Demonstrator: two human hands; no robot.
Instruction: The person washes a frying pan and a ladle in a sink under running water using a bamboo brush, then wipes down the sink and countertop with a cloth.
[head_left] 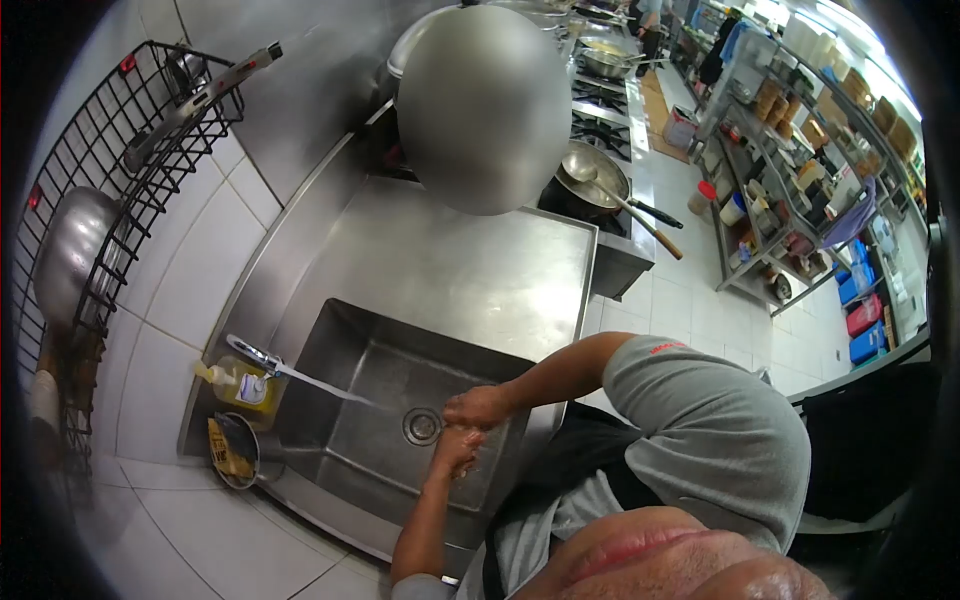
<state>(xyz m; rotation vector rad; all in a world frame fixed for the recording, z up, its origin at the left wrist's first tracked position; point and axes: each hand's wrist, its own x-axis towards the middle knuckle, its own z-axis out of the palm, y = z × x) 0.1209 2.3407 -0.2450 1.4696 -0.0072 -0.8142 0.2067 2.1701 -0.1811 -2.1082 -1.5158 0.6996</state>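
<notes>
My right hand (pixel 479 406) and my left hand (pixel 458 450) meet over the steel sink basin (pixel 370 345), near its round drain (pixel 421 426). The fingers of both hands are curled in and pressed together, and no object shows in them. Water runs from the tap (pixel 254 353) at the left of the basin, in a stream that falls short of my hands. Beside the tap stands a bottle of yellow liquid (pixel 250 390). A metal pot (pixel 238 470) with a yellow item (pixel 228 455) inside sits at the basin's left corner.
A large blurred grey round shape (pixel 485 110) covers the top centre. Behind the steel counter (pixel 440 250), a pan (pixel 600 165) with a ladle rests on the stove. A wire rack (pixel 120 200) hangs left. Loaded shelves (pixel 800 190) stand right. Part of a person (pixel 651 30) shows far back.
</notes>
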